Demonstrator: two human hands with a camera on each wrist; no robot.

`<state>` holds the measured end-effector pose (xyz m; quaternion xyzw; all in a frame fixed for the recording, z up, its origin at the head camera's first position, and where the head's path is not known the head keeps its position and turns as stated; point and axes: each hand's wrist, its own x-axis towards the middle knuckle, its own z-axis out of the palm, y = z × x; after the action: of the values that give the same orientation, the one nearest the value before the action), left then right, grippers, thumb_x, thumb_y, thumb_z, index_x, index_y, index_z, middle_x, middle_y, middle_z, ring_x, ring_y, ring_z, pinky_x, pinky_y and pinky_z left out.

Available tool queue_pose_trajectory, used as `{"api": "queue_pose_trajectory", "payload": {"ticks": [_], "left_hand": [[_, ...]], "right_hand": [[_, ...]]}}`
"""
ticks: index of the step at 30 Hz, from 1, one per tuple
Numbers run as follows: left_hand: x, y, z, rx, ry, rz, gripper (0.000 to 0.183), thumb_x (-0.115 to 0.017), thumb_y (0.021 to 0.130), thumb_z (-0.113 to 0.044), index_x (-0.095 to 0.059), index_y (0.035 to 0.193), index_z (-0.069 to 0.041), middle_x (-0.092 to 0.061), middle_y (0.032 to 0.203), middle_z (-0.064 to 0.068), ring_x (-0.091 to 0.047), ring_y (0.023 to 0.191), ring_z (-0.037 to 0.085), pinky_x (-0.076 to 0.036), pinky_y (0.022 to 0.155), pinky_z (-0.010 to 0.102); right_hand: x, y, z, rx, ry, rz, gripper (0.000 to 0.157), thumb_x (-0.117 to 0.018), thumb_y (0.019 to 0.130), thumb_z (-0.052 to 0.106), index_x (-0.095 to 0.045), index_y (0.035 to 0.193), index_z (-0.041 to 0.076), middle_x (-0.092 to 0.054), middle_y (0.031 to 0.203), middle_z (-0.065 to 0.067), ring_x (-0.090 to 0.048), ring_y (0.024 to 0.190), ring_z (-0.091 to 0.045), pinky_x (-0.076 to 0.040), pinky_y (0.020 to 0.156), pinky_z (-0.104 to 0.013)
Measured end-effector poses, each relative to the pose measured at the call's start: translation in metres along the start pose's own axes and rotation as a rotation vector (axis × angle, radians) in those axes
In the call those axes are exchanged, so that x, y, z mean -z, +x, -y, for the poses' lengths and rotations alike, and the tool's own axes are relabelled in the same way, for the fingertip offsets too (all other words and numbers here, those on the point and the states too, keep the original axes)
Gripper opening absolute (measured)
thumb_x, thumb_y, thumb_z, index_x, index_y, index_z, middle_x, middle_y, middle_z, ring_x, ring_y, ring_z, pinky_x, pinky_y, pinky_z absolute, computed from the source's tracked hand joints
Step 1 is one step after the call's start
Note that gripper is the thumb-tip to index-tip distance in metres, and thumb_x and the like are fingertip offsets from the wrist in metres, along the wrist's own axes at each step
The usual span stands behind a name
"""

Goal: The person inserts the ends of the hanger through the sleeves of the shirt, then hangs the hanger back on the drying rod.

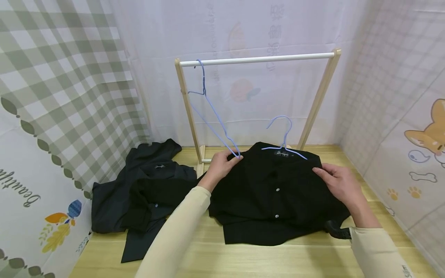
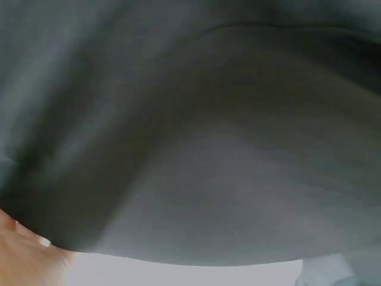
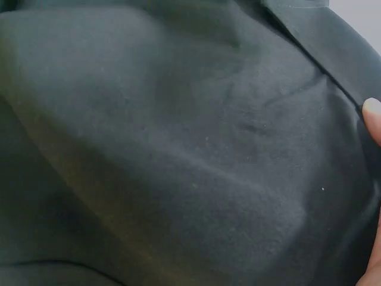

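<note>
A black button-up shirt [image 1: 257,189] with pale buttons is spread in front of me in the head view. A blue wire hanger [image 1: 286,133] sits at its neck, hook upward, its lower part hidden by the cloth. My left hand [image 1: 222,164] grips the shirt's left shoulder, while my right hand [image 1: 335,183] pinches the right shoulder, thumb on top. Another blue wire hanger [image 1: 217,116] reaches down to my left thumb; whether they touch, I cannot tell. Dark cloth [image 2: 196,149] fills the left wrist view. In the right wrist view, my thumb [image 3: 372,116] presses the fabric.
Behind the shirt stands a wooden rack with a white rod [image 1: 257,60]; the second hanger hooks over its left end. More dark garments [image 1: 149,162] lie heaped at the left on the wood-patterned surface [image 1: 205,255]. Patterned curtains [image 1: 62,69] enclose the sides and back.
</note>
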<state>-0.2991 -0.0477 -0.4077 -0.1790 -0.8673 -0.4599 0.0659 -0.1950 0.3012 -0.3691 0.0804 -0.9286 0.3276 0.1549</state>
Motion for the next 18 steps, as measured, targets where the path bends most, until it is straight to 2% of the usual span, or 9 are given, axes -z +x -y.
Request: {"api": "queue_pose_trajectory", "payload": {"ticks": [1, 3, 6, 7, 9, 12, 14, 16, 18], "left_hand": [[0.002, -0.001, 0.005, 0.012, -0.008, -0.006, 0.03, -0.064, 0.099, -0.033, -0.07, 0.121, -0.015, -0.068, 0.12, 0.006, -0.061, 0.113, 0.024, -0.047, 0.097, 0.04], [0.008, -0.003, 0.014, 0.048, -0.038, -0.016, 0.031, -0.062, 0.1, -0.03, -0.068, 0.126, -0.014, -0.067, 0.122, 0.007, -0.062, 0.111, 0.024, -0.047, 0.096, 0.041], [0.018, -0.008, 0.029, 0.108, -0.063, -0.033, 0.03, -0.061, 0.101, -0.028, -0.067, 0.126, -0.012, -0.068, 0.117, 0.007, -0.063, 0.103, 0.024, -0.049, 0.092, 0.042], [0.021, -0.009, 0.033, 0.124, -0.064, -0.036, 0.029, -0.06, 0.101, -0.027, -0.068, 0.124, -0.012, -0.069, 0.115, 0.007, -0.064, 0.101, 0.023, -0.05, 0.09, 0.041], [0.028, -0.013, 0.041, 0.144, -0.072, -0.036, 0.025, -0.06, 0.101, -0.024, -0.069, 0.12, -0.011, -0.07, 0.11, 0.007, -0.065, 0.097, 0.022, -0.051, 0.087, 0.041], [0.037, -0.019, 0.051, 0.167, -0.061, -0.036, 0.021, -0.061, 0.101, -0.022, -0.07, 0.115, -0.01, -0.07, 0.106, 0.007, -0.065, 0.094, 0.023, -0.052, 0.085, 0.042], [0.042, -0.024, 0.056, 0.196, -0.05, -0.022, 0.021, -0.062, 0.099, -0.022, -0.07, 0.114, -0.009, -0.07, 0.105, 0.007, -0.065, 0.094, 0.024, -0.052, 0.085, 0.043], [0.048, -0.028, 0.062, 0.231, -0.029, -0.002, 0.024, -0.065, 0.098, -0.024, -0.069, 0.116, -0.01, -0.069, 0.107, 0.007, -0.064, 0.097, 0.025, -0.051, 0.088, 0.043], [0.053, -0.033, 0.066, 0.272, -0.027, 0.035, 0.029, -0.068, 0.095, -0.025, -0.068, 0.121, -0.011, -0.068, 0.11, 0.008, -0.063, 0.098, 0.028, -0.049, 0.089, 0.044]], "right_hand": [[0.003, 0.0, -0.002, -0.005, 0.007, -0.009, 0.03, -0.059, 0.102, 0.026, -0.073, 0.104, 0.0, -0.07, 0.096, -0.018, -0.051, 0.079, 0.002, -0.041, 0.069, -0.018], [0.008, -0.001, -0.006, -0.017, 0.024, -0.031, 0.029, -0.059, 0.101, 0.025, -0.073, 0.1, -0.001, -0.069, 0.092, -0.018, -0.048, 0.076, 0.003, -0.04, 0.067, -0.017], [0.013, -0.002, -0.011, -0.044, 0.022, -0.07, 0.03, -0.059, 0.102, 0.025, -0.071, 0.095, -0.002, -0.066, 0.085, -0.018, -0.047, 0.072, -0.001, -0.039, 0.063, -0.019], [0.015, -0.003, -0.012, -0.062, 0.015, -0.076, 0.032, -0.058, 0.102, 0.026, -0.071, 0.098, -0.003, -0.066, 0.086, -0.019, -0.05, 0.075, -0.005, -0.04, 0.064, -0.021], [0.019, -0.004, -0.014, -0.101, 0.002, -0.093, 0.036, -0.057, 0.102, 0.029, -0.071, 0.102, -0.004, -0.067, 0.09, -0.022, -0.051, 0.076, -0.005, -0.039, 0.065, -0.023], [0.022, -0.006, -0.015, -0.17, -0.016, -0.096, 0.044, -0.054, 0.103, 0.035, -0.069, 0.115, -0.004, -0.067, 0.105, -0.026, -0.056, 0.087, -0.014, -0.041, 0.07, -0.027], [0.024, -0.007, -0.015, -0.214, -0.001, -0.085, 0.049, -0.052, 0.104, 0.037, -0.066, 0.121, -0.006, -0.064, 0.114, -0.031, -0.058, 0.095, -0.025, -0.046, 0.077, -0.036], [0.026, -0.008, -0.015, -0.251, 0.007, -0.071, 0.054, -0.05, 0.104, 0.039, -0.061, 0.127, -0.009, -0.059, 0.122, -0.035, -0.055, 0.106, -0.044, -0.046, 0.085, -0.051], [0.027, -0.009, -0.014, -0.278, -0.003, -0.084, 0.055, -0.049, 0.105, 0.04, -0.062, 0.124, -0.01, -0.061, 0.116, -0.035, -0.053, 0.104, -0.047, -0.045, 0.082, -0.055]]}}
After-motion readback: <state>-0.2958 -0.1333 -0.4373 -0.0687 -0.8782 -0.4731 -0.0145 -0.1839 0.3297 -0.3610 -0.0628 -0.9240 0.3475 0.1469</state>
